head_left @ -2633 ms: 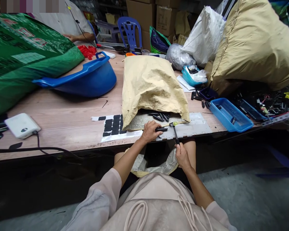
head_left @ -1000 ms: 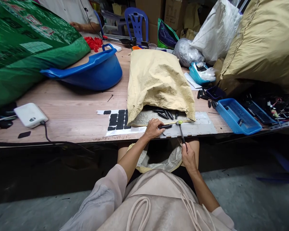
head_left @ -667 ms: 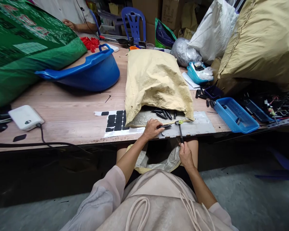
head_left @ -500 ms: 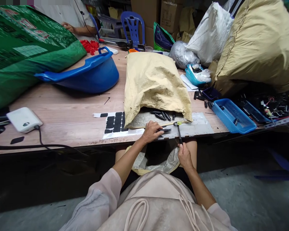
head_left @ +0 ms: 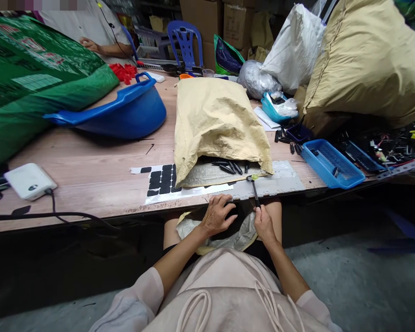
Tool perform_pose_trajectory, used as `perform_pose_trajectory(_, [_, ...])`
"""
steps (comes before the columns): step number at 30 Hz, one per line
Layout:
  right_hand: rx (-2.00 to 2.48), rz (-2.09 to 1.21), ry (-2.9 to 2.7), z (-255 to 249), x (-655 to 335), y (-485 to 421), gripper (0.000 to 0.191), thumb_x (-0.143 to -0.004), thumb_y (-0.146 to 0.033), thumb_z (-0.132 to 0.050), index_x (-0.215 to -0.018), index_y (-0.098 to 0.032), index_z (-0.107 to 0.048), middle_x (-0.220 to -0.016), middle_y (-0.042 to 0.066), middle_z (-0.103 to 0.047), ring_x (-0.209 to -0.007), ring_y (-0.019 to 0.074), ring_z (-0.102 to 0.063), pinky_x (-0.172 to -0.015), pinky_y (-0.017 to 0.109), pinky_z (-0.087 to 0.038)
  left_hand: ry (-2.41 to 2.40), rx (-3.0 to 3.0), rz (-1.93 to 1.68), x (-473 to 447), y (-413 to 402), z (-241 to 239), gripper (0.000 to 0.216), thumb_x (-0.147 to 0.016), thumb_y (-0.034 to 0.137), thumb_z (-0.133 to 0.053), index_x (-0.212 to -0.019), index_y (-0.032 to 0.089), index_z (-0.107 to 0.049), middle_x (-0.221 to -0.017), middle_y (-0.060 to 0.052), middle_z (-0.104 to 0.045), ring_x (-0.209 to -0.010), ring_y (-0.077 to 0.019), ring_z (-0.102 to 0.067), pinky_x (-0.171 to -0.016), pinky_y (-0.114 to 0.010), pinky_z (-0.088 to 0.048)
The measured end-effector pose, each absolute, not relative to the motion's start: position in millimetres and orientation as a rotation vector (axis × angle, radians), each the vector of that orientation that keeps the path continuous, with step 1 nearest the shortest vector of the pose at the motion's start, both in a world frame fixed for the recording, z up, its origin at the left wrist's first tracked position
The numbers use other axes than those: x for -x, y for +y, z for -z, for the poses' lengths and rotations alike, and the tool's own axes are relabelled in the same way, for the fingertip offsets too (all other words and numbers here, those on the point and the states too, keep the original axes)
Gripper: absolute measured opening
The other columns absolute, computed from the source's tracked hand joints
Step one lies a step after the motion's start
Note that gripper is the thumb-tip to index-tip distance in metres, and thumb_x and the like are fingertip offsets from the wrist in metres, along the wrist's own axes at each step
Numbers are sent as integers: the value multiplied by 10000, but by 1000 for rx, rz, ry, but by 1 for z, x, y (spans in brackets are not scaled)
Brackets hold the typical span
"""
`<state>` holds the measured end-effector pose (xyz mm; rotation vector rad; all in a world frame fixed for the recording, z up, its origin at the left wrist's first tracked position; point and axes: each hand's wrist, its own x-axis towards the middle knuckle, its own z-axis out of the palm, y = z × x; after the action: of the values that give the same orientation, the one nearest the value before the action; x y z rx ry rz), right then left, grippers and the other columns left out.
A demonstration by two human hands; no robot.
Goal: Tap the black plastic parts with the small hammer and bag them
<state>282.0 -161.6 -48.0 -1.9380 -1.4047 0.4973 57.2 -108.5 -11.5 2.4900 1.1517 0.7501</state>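
My right hand (head_left: pixel 264 225) is closed around the handle of a small hammer (head_left: pixel 256 192), its head resting near the table edge beside a yellow-green bit. My left hand (head_left: pixel 217 216) hovers at the table edge over an open sack (head_left: pixel 244 235) on my lap. Its fingers are curved and apart, with nothing visible in them. On the table, a tan paper sack (head_left: pixel 221 120) lies with its mouth towards me, and several black pen-like parts (head_left: pixel 233 167) lie in that mouth. A grey-white plate (head_left: pixel 281 182) sits under the hammer head.
A white sheet of black stickers (head_left: pixel 162 177) lies left of the sack. Farther left are a blue basin (head_left: pixel 124 115), a white box (head_left: pixel 30 181) with a cable and a green bag (head_left: pixel 38 101). A blue basket (head_left: pixel 332 163) stands right. Across the table is another person's hand (head_left: pixel 90 44).
My left hand has moved back from the plate to above the lap sack, and the black part it held is gone from its fingers. My right hand still grips the hammer.
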Motion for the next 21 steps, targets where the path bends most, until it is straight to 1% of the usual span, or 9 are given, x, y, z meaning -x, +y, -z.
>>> perform_pose_trajectory(3, [1950, -509, -1389, 49, -283, -161, 372, -998, -459, -323, -932, -239, -615, -934, 143, -766, -836, 275, -711, -724, 349, -530, 1285, -2422, -841, -58, -74, -6, 217, -977, 316, -603, -1144, 250, -725, -1199, -109, -683, -1165, -311, -544, -1054, -494, -383])
perform_pose_trajectory(6, [1955, -524, -1387, 50, -283, -161, 361, -1000, -446, -325, -941, -238, -614, -958, 152, -769, -851, 285, -718, -723, 356, -529, 1487, -2334, -891, -57, -27, -21, 297, -970, 244, -575, -1240, 252, -698, -1216, -122, -645, -1167, -323, -519, -1035, -484, -380])
perform_pose_trajectory(8, [1960, -523, -1391, 50, -283, -161, 343, -1001, -438, -335, -934, -240, -607, -942, 146, -764, -845, 288, -715, -726, 356, -522, 1545, -2316, -847, -55, 3, -25, 350, -927, 199, -612, -1260, 261, -699, -1223, -128, -612, -1156, -334, -506, -1015, -486, -386])
perform_pose_trajectory(12, [1962, -514, -1401, 50, -282, -162, 324, -1005, -450, -330, -905, -257, -570, -875, 118, -742, -809, 278, -699, -716, 344, -500, 1505, -2349, -684, -52, 40, -21, 332, -844, 134, -687, -1137, 275, -750, -1162, -122, -572, -1127, -343, -489, -985, -492, -397])
perform_pose_trajectory(16, [1957, -528, -1402, 50, -282, -162, 327, -1009, -452, -312, -909, -259, -556, -865, 113, -736, -794, 276, -692, -708, 342, -492, 1496, -2347, -661, -52, 45, -16, 242, -829, 122, -723, -1021, 267, -750, -1120, -108, -568, -1114, -334, -482, -968, -482, -395])
perform_pose_trajectory(21, [1958, -564, -1381, 48, -282, -162, 332, -996, -442, -318, -918, -245, -574, -912, 137, -753, -830, 284, -707, -721, 351, -511, 1436, -2323, -586, -52, 24, -21, 170, -871, 197, -727, -1030, 257, -725, -1049, -83, -649, -1120, -321, -511, -972, -468, -386])
